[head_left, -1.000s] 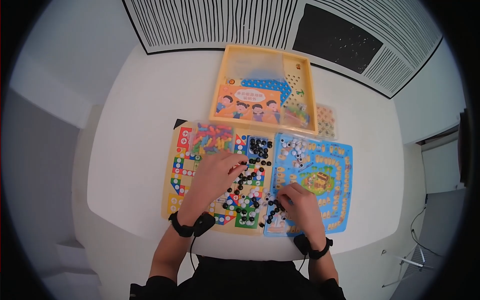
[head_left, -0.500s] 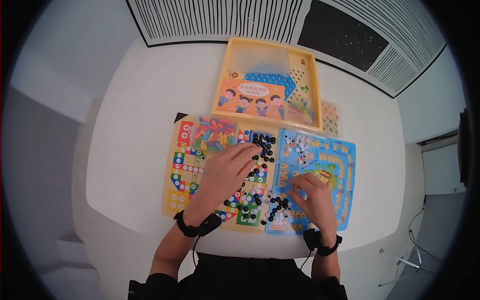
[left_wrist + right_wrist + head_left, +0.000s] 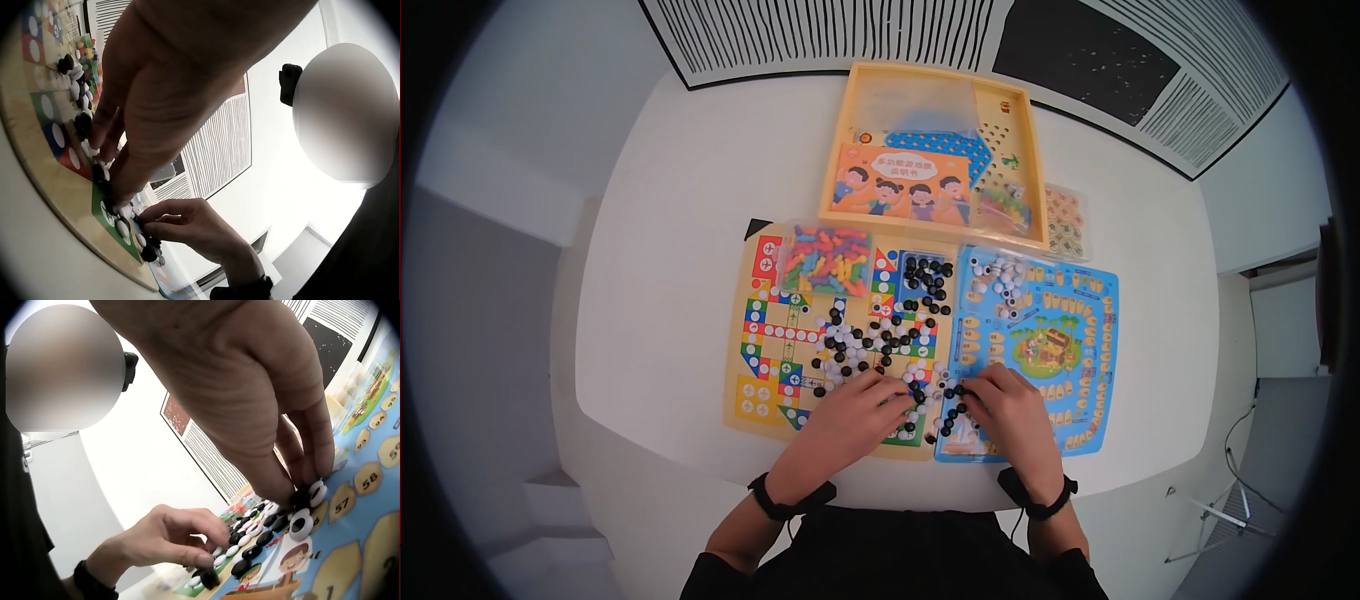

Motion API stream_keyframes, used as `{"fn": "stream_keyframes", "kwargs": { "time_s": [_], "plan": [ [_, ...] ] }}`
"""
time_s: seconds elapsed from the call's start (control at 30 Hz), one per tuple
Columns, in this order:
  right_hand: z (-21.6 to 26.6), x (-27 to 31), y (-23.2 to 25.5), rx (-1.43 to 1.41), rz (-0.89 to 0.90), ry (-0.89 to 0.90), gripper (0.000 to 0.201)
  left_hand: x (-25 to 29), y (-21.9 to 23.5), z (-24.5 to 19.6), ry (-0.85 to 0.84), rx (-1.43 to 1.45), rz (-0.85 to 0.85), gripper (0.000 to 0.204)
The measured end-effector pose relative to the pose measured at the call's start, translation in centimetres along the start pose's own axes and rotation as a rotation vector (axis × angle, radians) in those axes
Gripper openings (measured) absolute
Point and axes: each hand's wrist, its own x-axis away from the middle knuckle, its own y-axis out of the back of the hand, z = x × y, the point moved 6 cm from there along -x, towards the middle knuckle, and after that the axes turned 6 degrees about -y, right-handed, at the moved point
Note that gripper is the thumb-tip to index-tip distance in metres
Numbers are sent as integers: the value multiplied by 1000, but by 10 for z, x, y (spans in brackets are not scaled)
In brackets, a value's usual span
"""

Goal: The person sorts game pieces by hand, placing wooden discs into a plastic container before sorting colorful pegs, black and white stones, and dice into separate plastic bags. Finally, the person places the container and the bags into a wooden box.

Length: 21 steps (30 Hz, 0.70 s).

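Round black and white game pieces (image 3: 850,345) lie scattered over a ludo-style flight board (image 3: 750,345) and the blue numbered board (image 3: 1090,335) beside it. My right hand (image 3: 1012,405) pinches a black piece (image 3: 301,499) at the blue board's left edge; a white piece (image 3: 301,525) with a dark centre lies next to it. My left hand (image 3: 855,415) is low over the flight board's green corner, fingers bent loosely and fingertips among black and white pieces (image 3: 123,229). In the right wrist view, a gap shows between the left thumb and index finger.
A clear box of colourful pegs (image 3: 827,260) stands on the flight board. Black pieces fill a small tray (image 3: 925,280), and white pieces (image 3: 1000,275) lie at the blue board's top. Behind is a yellow wooden tray (image 3: 1038,150) with an orange booklet (image 3: 900,185).
My left hand has drawn back from near the black-piece tray to the green corner, uncovering a cluster of pieces. My right hand lifted off to the right, then came back to the black pieces.
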Motion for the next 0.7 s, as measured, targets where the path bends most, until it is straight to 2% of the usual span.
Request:
{"fn": "stream_keyframes", "kwargs": {
  "time_s": [0.33,0.43,0.5,0.53,0.6,0.63,0.7],
  "plan": [
    [-7,-17,-9,37,-31,-5,17,-8,-3,2,96,-11,97,18],
    [-6,-26,-1,2,-39,-9,17,-3,-2,2,119,-17,122,18],
    [5,-41,16,-162,-22,-50,16,1,-1,1,128,-6,132,18],
    [10,-50,20,-164,-24,-55,16,1,2,0,114,-1,91,18],
    [22,-67,35,-310,-159,7,19,1,5,-2,92,2,51,18],
    [27,-73,37,-309,-165,5,19,1,5,-3,95,1,63,19],
    [41,-79,50,-249,-348,96,23,1,5,-2,98,-4,72,19]
  ]
}}
